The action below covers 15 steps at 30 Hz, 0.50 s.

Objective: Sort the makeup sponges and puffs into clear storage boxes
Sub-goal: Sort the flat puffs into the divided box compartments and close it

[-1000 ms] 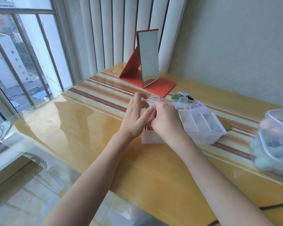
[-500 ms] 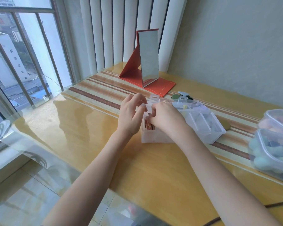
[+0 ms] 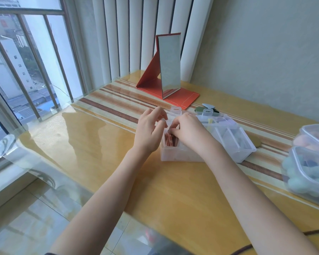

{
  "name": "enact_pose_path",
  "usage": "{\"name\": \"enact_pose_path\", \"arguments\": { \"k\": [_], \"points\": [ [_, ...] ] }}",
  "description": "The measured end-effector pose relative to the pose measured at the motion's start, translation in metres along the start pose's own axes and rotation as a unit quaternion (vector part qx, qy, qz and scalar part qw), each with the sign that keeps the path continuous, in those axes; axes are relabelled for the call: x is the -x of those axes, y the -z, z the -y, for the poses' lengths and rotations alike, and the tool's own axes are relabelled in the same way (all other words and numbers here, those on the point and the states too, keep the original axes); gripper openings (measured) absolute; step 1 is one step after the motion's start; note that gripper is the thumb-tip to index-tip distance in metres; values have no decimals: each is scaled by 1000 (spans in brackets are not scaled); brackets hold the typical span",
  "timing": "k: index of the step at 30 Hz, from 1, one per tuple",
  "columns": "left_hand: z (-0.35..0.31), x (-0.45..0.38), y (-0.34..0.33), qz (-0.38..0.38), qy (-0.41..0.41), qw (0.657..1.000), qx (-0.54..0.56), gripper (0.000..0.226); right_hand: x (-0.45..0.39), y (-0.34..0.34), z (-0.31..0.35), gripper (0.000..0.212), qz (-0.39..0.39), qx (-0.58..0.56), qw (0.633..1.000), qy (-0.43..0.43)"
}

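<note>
A clear divided storage box [image 3: 180, 153] stands open at the table's middle. Its left compartment holds several reddish-brown flat puffs [image 3: 170, 141] standing on edge. My right hand [image 3: 189, 131] reaches over that compartment, its curled fingertips pinching the tops of the puffs. My left hand [image 3: 148, 132] hovers at the box's left wall with fingers loosely curled and holds nothing. The box's other compartments [image 3: 234, 142] look mostly bare; my right hand hides part of them.
Two clear lidded boxes stand at the right edge, one with pale blue sponges [image 3: 302, 173] and one with pink ones [image 3: 313, 138]. An orange folding mirror [image 3: 168, 70] stands behind. Green [image 3: 200, 109] and blue [image 3: 208, 105] puffs lie behind the box, an olive one [image 3: 256, 141] to its right.
Both hands came down from above the box. My right hand has pushed the reddish puffs into the left compartment. My left hand has drawn apart from the right one.
</note>
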<state>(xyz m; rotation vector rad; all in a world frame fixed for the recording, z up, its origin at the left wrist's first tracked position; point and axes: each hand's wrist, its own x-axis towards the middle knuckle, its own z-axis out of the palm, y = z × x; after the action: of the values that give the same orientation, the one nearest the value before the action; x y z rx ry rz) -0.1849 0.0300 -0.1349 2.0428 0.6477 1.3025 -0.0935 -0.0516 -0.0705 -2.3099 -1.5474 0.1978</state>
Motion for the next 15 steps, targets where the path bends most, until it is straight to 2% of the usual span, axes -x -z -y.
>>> {"name": "enact_pose_path", "arguments": {
  "k": [2, 4, 6, 10, 12, 15],
  "points": [
    [1, 0, -1, 2, 3, 1000, 0, 19, 0, 4, 0, 24, 39, 16, 999, 2],
    [2, 0, -1, 3, 4, 1000, -1, 18, -1, 8, 0, 33, 121, 48, 991, -1],
    [3, -1, -1, 4, 4, 1000, -2, 19, -3, 8, 1, 34, 171, 69, 983, -7],
    [4, -1, -2, -3, 6, 1000, -1, 25, -11, 2, 6, 28, 151, 143, 978, -13],
    [5, 0, -1, -2, 3, 1000, -9, 23, -10, 0, 8, 16, 132, 167, 977, 0],
    [3, 1, -2, 4, -10, 999, -35, 20, -7, 0, 1, 14, 119, 73, 990, 16]
  ]
}}
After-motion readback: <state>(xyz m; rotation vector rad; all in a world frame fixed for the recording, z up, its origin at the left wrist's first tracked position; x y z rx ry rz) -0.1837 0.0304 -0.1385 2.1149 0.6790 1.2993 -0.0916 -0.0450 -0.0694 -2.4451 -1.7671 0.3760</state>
